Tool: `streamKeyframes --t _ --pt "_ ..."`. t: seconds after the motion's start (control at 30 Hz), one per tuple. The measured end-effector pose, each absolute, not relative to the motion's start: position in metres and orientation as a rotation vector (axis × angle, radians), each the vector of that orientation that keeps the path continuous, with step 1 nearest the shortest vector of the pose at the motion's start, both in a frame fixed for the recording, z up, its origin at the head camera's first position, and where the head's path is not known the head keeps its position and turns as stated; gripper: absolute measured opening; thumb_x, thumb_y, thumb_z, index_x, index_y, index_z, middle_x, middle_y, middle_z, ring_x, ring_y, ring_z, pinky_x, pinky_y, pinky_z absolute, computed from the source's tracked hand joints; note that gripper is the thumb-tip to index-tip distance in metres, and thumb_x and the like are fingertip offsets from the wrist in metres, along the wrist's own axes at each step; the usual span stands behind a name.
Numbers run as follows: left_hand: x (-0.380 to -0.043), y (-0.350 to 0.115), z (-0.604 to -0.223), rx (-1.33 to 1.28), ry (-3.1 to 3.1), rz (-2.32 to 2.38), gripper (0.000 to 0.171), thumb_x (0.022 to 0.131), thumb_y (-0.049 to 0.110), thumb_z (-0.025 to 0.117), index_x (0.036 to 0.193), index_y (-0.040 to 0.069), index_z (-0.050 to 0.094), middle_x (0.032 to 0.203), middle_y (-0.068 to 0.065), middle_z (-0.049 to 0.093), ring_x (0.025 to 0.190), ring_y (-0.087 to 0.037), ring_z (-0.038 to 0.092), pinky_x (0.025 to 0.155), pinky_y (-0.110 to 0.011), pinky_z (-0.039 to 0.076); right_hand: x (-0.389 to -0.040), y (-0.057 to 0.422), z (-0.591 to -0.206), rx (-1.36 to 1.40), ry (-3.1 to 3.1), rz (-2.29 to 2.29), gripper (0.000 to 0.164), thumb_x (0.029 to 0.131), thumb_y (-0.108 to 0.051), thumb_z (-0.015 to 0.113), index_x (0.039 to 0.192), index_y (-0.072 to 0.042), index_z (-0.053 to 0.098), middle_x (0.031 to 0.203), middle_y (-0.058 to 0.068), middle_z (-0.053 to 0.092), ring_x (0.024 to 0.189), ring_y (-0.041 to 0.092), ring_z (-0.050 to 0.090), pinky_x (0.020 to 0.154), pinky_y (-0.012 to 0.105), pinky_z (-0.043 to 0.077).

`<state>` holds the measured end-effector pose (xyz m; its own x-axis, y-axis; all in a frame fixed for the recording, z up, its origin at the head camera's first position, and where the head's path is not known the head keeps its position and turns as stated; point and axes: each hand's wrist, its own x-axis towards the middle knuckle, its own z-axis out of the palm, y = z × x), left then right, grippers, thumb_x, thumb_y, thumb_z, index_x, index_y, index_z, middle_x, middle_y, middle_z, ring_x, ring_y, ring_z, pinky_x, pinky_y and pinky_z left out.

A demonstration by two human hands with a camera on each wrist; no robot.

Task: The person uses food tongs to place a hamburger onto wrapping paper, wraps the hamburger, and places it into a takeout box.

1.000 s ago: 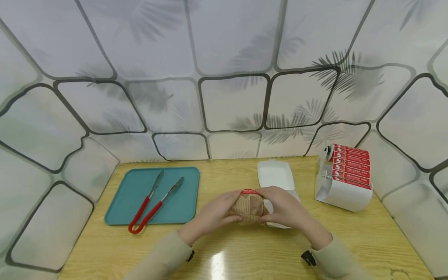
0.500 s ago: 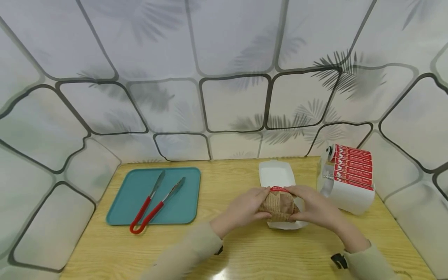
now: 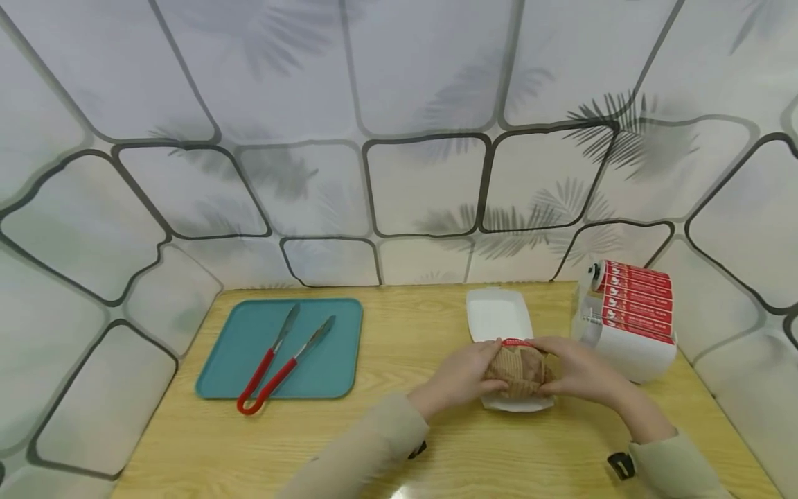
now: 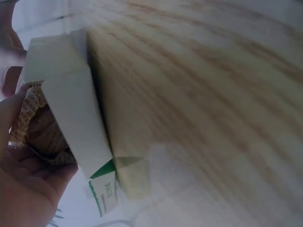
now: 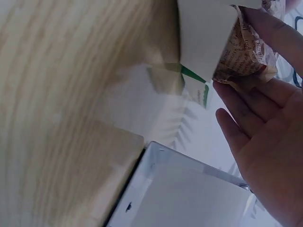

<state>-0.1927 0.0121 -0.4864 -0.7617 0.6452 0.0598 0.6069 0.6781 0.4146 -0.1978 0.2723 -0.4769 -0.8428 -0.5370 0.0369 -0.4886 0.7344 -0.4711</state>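
A round bundle wrapped in brown printed paper, like a wrapped burger point(image 3: 519, 373), carries a red sticker along its far side. My left hand point(image 3: 460, 378) grips its left side and my right hand point(image 3: 582, 371) its right side, thumbs near and fingers far. It sits in the base of an open white cardboard takeout box point(image 3: 499, 315), whose lid stands folded back behind. In the left wrist view, the crumpled wrapper point(image 4: 45, 130) shows above the box wall point(image 4: 78, 118). The right wrist view has my fingers beside the wrapper point(image 5: 244, 52), at the box edge.
A teal tray point(image 3: 215, 360) lies at the left, with red-handled metal tongs point(image 3: 268, 374) resting across its front edge. To the right of the box stands a white dispenser point(image 3: 632, 350) with a roll of red labels point(image 3: 639, 294). A patterned wall point(image 3: 424, 187) rises behind the table.
Both hands have carried the wrapped burger rightward from left of the box and lowered it into the box base. Tray, tongs and dispenser stay put; the head view shifts slightly.
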Motion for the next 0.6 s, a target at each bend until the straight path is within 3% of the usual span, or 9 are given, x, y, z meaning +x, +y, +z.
streamKeyframes --t 0.23,0.4,0.6 --pt "-0.193 0.014 -0.5 0.994 2.806 0.59 0.077 0.097 0.042 0.079 0.158 0.009 0.046 0.151 -0.004 0.063 0.136 -0.015 0.063 0.115 -0.026 0.053 -0.199 0.269 -0.487 -0.864 2.818 -0.772 0.085 0.068 -0.022 0.1 0.141 0.003 0.064 0.136 0.023 0.07 0.124 0.048 0.066 0.104 0.065 0.055" --pt "-0.196 0.008 -0.498 1.066 2.752 0.487 0.085 0.098 0.04 0.077 0.163 0.001 0.037 0.159 -0.01 0.055 0.145 -0.019 0.056 0.121 -0.026 0.047 -0.199 0.263 -0.488 -0.913 2.805 -0.742 0.082 0.066 -0.02 0.101 0.139 -0.003 0.067 0.133 0.017 0.073 0.122 0.043 0.068 0.104 0.063 0.057" --pt "-0.209 -0.005 -0.488 1.185 2.536 0.507 0.092 0.091 0.02 0.073 0.165 -0.006 0.026 0.168 -0.016 0.043 0.155 -0.021 0.044 0.127 -0.023 0.037 -0.198 0.26 -0.486 -0.881 2.769 -0.742 0.082 0.068 -0.015 0.1 0.142 -0.004 0.066 0.137 0.017 0.072 0.125 0.043 0.067 0.105 0.062 0.057"
